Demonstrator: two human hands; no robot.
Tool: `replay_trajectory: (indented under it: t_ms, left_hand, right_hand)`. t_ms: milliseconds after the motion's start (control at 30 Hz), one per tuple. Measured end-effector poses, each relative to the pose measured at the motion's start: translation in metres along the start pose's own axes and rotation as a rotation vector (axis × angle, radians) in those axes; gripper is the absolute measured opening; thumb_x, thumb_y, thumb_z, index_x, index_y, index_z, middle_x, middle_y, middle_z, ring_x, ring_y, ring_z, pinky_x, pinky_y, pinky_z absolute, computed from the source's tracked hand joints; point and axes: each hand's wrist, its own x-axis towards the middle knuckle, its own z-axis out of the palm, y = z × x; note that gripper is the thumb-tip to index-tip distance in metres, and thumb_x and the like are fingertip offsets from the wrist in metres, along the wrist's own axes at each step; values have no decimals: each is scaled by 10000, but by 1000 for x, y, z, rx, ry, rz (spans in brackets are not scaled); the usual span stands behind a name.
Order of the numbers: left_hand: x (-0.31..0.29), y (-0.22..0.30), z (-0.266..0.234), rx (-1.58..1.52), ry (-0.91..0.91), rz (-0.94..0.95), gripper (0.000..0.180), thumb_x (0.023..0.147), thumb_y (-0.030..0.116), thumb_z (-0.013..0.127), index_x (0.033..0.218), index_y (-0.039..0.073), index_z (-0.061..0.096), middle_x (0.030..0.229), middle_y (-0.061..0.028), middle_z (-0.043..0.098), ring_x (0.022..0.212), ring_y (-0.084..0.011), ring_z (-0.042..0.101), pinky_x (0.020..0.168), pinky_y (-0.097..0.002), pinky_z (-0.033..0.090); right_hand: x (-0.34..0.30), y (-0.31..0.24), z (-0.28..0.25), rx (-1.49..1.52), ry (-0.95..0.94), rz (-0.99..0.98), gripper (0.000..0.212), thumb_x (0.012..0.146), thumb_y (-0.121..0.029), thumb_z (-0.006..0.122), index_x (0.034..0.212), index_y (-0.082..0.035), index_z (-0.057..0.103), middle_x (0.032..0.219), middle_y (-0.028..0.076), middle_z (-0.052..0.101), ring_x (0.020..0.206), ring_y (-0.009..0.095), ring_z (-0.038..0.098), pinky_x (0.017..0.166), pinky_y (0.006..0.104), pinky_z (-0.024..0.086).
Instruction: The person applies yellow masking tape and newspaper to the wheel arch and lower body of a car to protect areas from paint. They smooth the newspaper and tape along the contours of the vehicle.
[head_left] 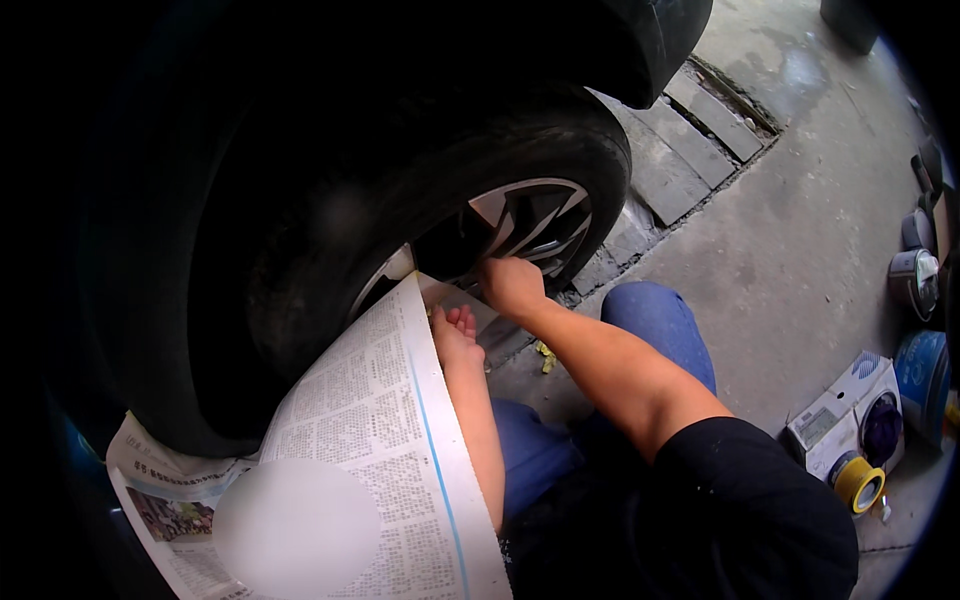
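In the head view, the newspaper point(365, 420) lay beside the wheel point(540, 225), its long blue-lined edge running upward, top corner pointing at the rim. The left hand point(460, 335), palm up, half open, adjoined that edge; the right hand point(512, 286) was fisted by the spokes. Whether either gripped anything, I couldn't tell.

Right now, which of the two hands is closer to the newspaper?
The left hand, close beside the newspaper; the right hand is farther away, at the wheel.

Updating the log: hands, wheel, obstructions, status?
Left hand at newspaper edge, grip unclear. Right hand curled shut by wheel, contents hidden. Newspaper blocks view of part of wheel.
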Motion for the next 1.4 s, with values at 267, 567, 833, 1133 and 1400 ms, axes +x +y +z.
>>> replay_trajectory:
  t_ms: [267, 567, 833, 1133, 1400]
  left_hand:
    - [-10, 35, 43, -278, -152, -237, 445, 1000, 140, 302, 1359, -119, 356, 1470, -300, 363, 1375, -443, 375, 1143, -553, 328]
    - [-16, 45, 57, -416, -125, -233, 552, 978, 220, 348, 1395, -140, 323, 1559, -284, 219, 1450, -443, 224, 1195, -567, 185]
    - [-2, 25, 54, -397, -194, -176, 594, 987, 237, 404, 1432, -122, 241, 1504, -213, 310, 1408, -418, 306, 1181, -557, 226]
    - [-26, 27, 79, -474, -50, -292, 531, 1016, 166, 345, 1492, -34, 223, 1549, -202, 285, 1419, -355, 317, 1197, -474, 212]
    - [-43, -12, 84, -471, -182, -338, 492, 981, 207, 476, 1406, -19, 370, 1404, -161, 444, 1315, -298, 432, 1122, -411, 309]
  right_hand:
    - [1, 2, -1, 62, 36, 65, 206, 847, -259, 600, 799, -72, 674, 757, 189, 679, 744, 391, 670, 658, 501, 532]
    - [-5, -8, 3, 231, 23, 221, 254, 861, -254, 541, 962, -78, 693, 885, 229, 682, 871, 428, 652, 780, 520, 519]
    - [-31, 25, -15, 335, -19, 299, 281, 877, -251, 572, 969, -14, 693, 951, 242, 675, 945, 418, 648, 823, 460, 511]
    - [-59, 48, -33, 181, -94, 260, 253, 872, -243, 590, 955, -35, 709, 936, 224, 687, 927, 412, 655, 826, 470, 520]
    - [-74, 28, -61, 240, -197, 121, 209, 890, -189, 621, 935, 2, 691, 804, 155, 709, 771, 236, 697, 718, 356, 527]
